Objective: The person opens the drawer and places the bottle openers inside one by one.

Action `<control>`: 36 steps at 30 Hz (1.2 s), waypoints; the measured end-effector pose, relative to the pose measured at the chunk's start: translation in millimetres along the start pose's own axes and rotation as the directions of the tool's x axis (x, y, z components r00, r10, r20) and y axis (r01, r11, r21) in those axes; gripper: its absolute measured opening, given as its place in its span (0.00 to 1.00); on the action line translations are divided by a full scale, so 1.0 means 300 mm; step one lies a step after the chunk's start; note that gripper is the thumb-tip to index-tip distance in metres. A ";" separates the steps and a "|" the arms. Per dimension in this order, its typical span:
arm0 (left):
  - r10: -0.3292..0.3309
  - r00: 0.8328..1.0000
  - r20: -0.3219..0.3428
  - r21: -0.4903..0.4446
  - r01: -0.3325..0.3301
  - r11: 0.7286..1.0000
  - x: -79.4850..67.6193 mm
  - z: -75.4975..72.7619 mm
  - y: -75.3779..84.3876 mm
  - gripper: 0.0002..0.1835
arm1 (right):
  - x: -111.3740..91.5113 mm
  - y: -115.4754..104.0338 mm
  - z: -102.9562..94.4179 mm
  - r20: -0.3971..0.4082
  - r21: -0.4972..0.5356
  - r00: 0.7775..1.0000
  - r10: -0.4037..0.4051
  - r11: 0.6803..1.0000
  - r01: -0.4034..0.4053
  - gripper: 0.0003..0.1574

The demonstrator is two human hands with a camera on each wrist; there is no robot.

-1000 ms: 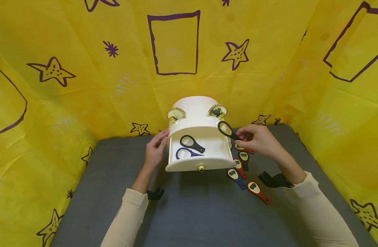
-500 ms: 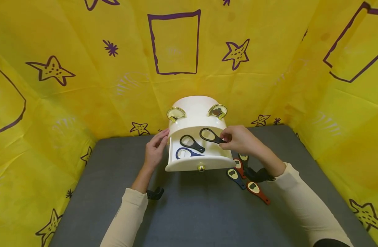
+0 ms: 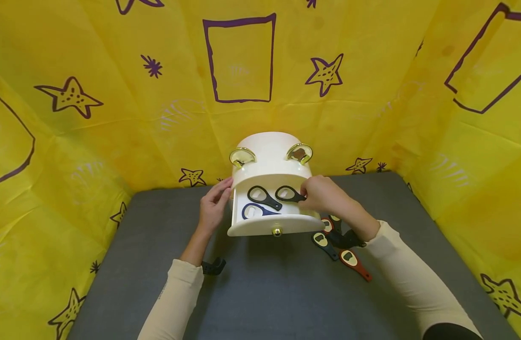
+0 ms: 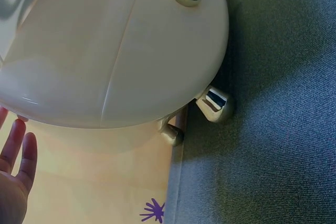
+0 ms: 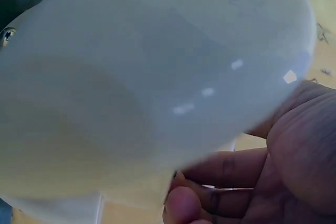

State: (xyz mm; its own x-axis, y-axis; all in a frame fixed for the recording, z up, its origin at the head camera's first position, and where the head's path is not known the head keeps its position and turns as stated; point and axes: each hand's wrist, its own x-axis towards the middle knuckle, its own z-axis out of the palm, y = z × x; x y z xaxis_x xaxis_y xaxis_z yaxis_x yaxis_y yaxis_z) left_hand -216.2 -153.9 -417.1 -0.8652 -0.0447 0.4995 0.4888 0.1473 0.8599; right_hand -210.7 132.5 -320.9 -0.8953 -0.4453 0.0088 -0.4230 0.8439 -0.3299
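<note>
A white rounded chest [image 3: 266,153] stands with its drawer [image 3: 251,228] pulled out. Inside the drawer lie a black bottle opener [image 3: 271,202] and a blue bottle opener [image 3: 266,212]. My right hand [image 3: 324,194] pinches the handle of a second black bottle opener [image 3: 297,196], its ring end low over the drawer's right half; whether it touches the bottom I cannot tell. In the right wrist view the drawer front hides that opener from the curled fingers [image 5: 226,169]. My left hand [image 3: 213,208] touches the chest's left side with extended fingers, seen also in the left wrist view [image 4: 16,182].
Right of the chest, several bottle openers lie on the grey table [image 3: 260,293], among them a red one [image 3: 357,268] and a blue one [image 3: 327,248]. My right wrist strap partly covers others. Two gold-rimmed round ears [image 3: 243,155] top the chest. Yellow patterned cloth [image 3: 158,123] encloses the table.
My right hand has carried the black bottle opener leftward from beside the chest to over the drawer, then lowered it. My left hand has stayed at the chest's side.
</note>
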 end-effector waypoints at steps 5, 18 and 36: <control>0.015 1.000 -0.009 -0.006 -0.015 1.000 0.002 -0.002 -0.071 0.16 | -0.001 -0.007 0.001 0.026 -0.020 0.999 0.020 1.000 -0.020 0.14; -0.010 1.000 0.008 0.009 0.010 1.000 -0.005 0.004 0.014 0.16 | -0.075 0.063 -0.029 -0.050 0.254 0.997 -0.057 0.965 0.067 0.10; -0.005 1.000 0.010 0.011 0.005 1.000 0.000 -0.003 0.010 0.16 | -0.288 0.063 0.018 -0.042 0.584 0.955 -0.292 0.769 0.261 0.06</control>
State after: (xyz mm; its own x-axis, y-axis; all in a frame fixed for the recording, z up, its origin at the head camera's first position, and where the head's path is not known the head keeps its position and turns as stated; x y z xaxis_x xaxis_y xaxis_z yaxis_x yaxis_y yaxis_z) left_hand -214.6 -154.2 -414.4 -0.8689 -0.0356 0.4937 0.4829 0.1583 0.8613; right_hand -140.6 185.4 -332.9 -0.7378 -0.6594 0.1445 -0.4772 0.3580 -0.8026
